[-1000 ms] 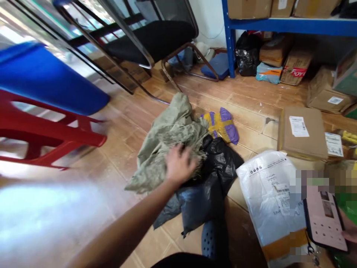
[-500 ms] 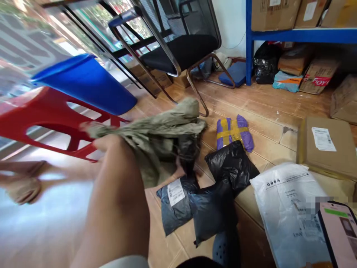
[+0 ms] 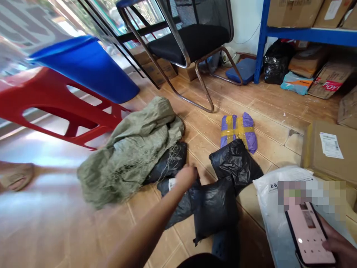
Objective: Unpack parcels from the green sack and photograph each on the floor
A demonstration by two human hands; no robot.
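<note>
My left hand reaches down onto a grey plastic parcel on the floor; its fingers are curled, and whether they grip the parcel is unclear. A green woven sack lies crumpled to the left of that hand. Black plastic parcels sit just to the right. My right hand holds a phone at the lower right, over a white mailer bag. A purple parcel with yellow tape lies further back.
A red plastic stool and a blue one stand at the left. A black metal-framed chair is behind. Cardboard boxes sit at the right, under and near a blue shelf. A sandalled foot shows at the far left.
My left hand lifted the green sack, swung it left and dropped it beside the stool, uncovering the grey parcel. The hand then came back down onto that parcel.
</note>
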